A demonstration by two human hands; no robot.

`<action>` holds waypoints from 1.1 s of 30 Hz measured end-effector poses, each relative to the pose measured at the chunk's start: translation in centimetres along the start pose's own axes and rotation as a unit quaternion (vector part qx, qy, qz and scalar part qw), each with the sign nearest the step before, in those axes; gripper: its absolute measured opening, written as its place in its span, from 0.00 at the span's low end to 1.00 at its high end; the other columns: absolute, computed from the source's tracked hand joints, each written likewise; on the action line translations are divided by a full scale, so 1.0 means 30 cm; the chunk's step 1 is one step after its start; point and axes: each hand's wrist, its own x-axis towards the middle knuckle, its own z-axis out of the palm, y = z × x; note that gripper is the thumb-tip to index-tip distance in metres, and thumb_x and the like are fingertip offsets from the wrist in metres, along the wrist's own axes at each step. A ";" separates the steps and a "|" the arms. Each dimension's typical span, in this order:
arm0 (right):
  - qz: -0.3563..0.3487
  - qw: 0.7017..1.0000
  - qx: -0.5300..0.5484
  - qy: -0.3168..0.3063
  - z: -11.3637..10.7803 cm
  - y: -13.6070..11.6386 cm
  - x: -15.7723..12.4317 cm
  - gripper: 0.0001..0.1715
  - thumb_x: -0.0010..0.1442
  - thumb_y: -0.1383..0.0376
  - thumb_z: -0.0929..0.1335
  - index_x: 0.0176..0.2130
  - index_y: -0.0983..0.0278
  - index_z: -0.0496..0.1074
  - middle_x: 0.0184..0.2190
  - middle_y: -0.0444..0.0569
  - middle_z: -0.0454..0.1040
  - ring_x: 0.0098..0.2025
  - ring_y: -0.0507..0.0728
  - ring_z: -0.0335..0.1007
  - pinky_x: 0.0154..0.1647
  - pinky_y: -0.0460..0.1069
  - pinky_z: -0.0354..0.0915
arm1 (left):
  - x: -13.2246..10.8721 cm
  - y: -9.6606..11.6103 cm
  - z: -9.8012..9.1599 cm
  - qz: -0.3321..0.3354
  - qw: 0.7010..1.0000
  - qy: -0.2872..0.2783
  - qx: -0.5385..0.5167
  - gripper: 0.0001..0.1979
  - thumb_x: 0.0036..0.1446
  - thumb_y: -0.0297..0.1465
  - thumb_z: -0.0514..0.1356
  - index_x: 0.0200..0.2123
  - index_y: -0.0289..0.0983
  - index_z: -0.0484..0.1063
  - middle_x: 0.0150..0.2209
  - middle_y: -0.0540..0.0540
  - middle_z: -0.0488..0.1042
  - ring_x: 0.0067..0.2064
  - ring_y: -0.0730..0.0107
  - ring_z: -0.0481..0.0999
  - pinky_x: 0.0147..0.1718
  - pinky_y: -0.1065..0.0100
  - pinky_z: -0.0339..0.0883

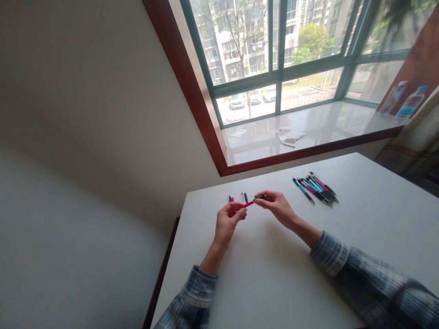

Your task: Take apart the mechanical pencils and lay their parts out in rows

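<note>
**Pink pen (253,201), held level just above the table (274,283) between two grips.** Left hand (228,221): fingertips pressed together on the pink barrel end. Right hand (277,206): thumb and forefinger pinching the dark tip end, the other fingers curled. The two grips sit close together, and only a short stretch of barrel shows between them. Whether the pen is in one piece or two at that point is too small to tell.

Just beyond the grips, a few loose parts (242,197) lie on the table: one pink-and-black, one pale, one black. Well to the right of the right grip lies a pile (315,187) of pens in teal, pink and black, roughly parallel.

Judged from this layout, one pen is in hand, a few pieces lie untouched by the grips, and the pile holds most of the stock. Which of these are finished cannot be told.

Farther beyond, a sill (318,125) carries a folded cloth (290,136). Plaid sleeves (331,253) cover both forearms.
</note>
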 end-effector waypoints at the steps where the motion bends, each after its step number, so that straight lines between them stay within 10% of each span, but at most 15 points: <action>1: 0.003 1.000 0.012 0.001 0.001 0.004 0.002 0.22 0.50 0.52 0.80 0.39 0.64 0.82 0.27 0.45 0.76 0.29 0.52 0.65 0.32 0.49 0.61 | -0.001 0.000 0.001 0.001 1.000 -0.005 0.005 0.15 0.50 0.37 0.74 0.37 0.35 0.80 0.32 0.45 0.81 0.34 0.69 0.79 0.39 0.67 0.74; 13: 0.000 0.998 0.057 0.011 0.005 0.008 0.006 0.24 0.51 0.51 0.79 0.41 0.64 0.83 0.28 0.46 0.75 0.31 0.52 0.65 0.35 0.50 0.63 | -0.020 -0.018 0.037 -0.084 0.994 -0.024 -0.062 0.19 0.47 0.38 0.76 0.39 0.34 0.80 0.35 0.42 0.83 0.35 0.68 0.80 0.42 0.65 0.76; 21: -0.016 0.986 0.099 0.129 -0.032 -0.009 0.030 0.17 0.59 0.51 0.70 0.33 0.62 0.73 0.33 0.51 0.72 0.34 0.55 0.67 0.31 0.48 0.67 | 0.025 0.032 -0.057 -0.007 0.994 0.088 -0.056 0.20 0.50 0.41 0.74 0.41 0.33 0.81 0.37 0.42 0.83 0.36 0.69 0.81 0.44 0.63 0.77; 27: 0.026 0.999 -0.024 0.032 -0.006 0.011 0.005 0.13 0.58 0.56 0.68 0.36 0.63 0.74 0.30 0.45 0.72 0.21 0.49 0.55 0.20 0.46 0.53 | 0.032 0.045 -0.069 0.076 0.989 0.091 0.085 0.17 0.54 0.41 0.71 0.40 0.35 0.82 0.38 0.42 0.83 0.38 0.64 0.81 0.43 0.63 0.77; 33: -0.066 0.976 -0.199 -0.064 0.036 0.008 -0.034 0.14 0.61 0.55 0.71 0.38 0.62 0.81 0.33 0.48 0.80 0.36 0.57 0.74 0.39 0.50 0.67 | -0.012 0.046 -0.007 0.134 0.966 0.004 0.219 0.11 0.58 0.41 0.68 0.37 0.40 0.84 0.37 0.44 0.84 0.39 0.60 0.83 0.44 0.61 0.76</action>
